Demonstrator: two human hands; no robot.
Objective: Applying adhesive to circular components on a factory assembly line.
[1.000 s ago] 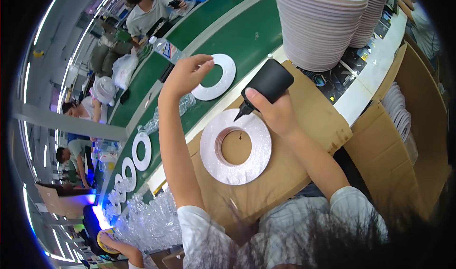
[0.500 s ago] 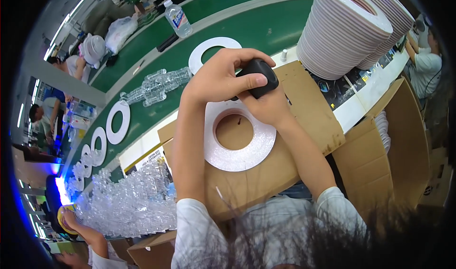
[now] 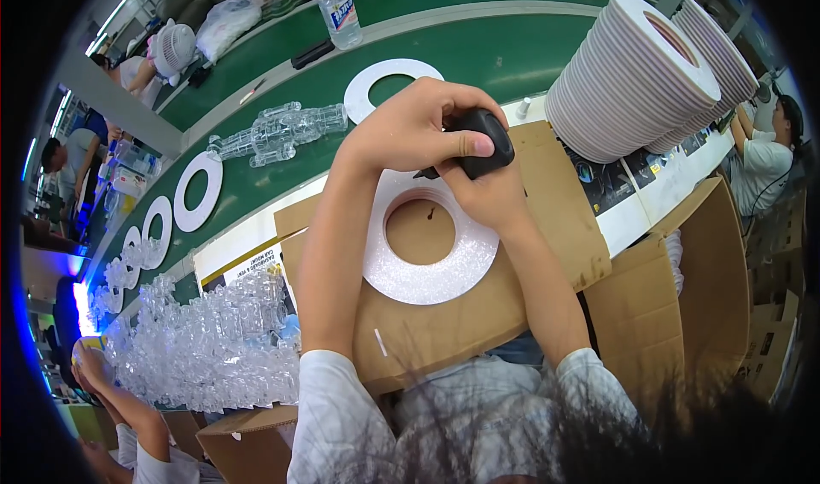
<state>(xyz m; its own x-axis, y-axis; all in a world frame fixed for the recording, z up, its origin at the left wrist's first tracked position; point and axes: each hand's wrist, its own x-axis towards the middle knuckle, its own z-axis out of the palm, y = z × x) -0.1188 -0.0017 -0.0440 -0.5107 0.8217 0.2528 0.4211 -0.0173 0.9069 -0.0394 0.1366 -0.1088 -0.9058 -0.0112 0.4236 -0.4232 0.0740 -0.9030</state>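
Note:
My left hand (image 3: 401, 134) curls over a black rounded object (image 3: 487, 138), its thumb lying along the front. From the right, my right hand (image 3: 487, 195) closes on the same object from below; most of its fingers are hidden behind the left hand. A dark narrow tip pokes out between the hands. I cannot make out what kind of thing it is. Just below the hands, a short stack of white glittery rings (image 3: 431, 285) lies flat on a cardboard sheet (image 3: 470, 330). Brown board shows through the ring's hole, with a small dark mark.
Tall stacks of white rings (image 3: 623, 82) stand at the right, above an open cardboard box (image 3: 709, 287). Clear plastic parts (image 3: 205, 339) are heaped at the left. On the green conveyor (image 3: 487, 57) lie single white rings (image 3: 198, 193) and a clear plastic assembly (image 3: 286, 134). A co-worker's arm (image 3: 128, 403) shows lower left.
My hands keep their grip on the black object and shift slightly right in the picture. The whole view has moved a little. On the belt, the rings and clear parts appear further left.

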